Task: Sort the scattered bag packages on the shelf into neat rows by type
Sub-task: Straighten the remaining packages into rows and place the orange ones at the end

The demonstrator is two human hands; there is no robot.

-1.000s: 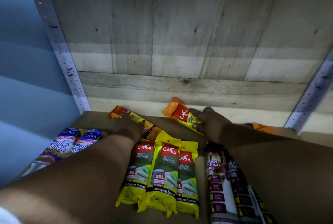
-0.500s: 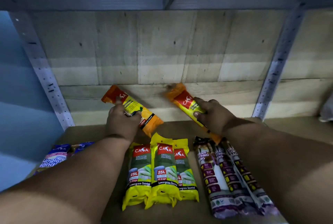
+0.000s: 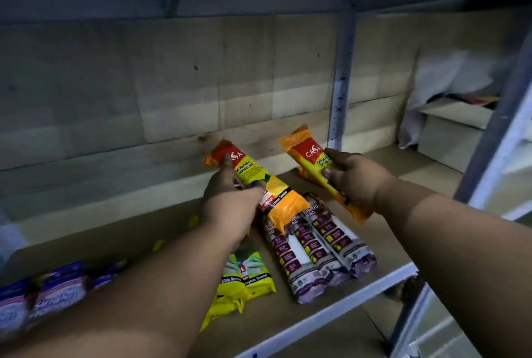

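Two orange packs were held up above the shelf (image 3: 331, 320), both tilted with their red tops toward the back wall (image 3: 144, 92). The left hand (image 3: 230, 202) gripped the left pack (image 3: 259, 184) around its middle, and the right hand (image 3: 357, 182) closed on the right pack (image 3: 312, 156), thumb across its front. Under them, three purple rolls (image 3: 319, 254) lay side by side on the board near the front edge. Yellow packs (image 3: 244, 282) lay just left of the rolls, partly hidden by the left arm. Blue packs (image 3: 54, 291) sat at the far left, blurred. A box (image 3: 449, 133) stood in the next bay.
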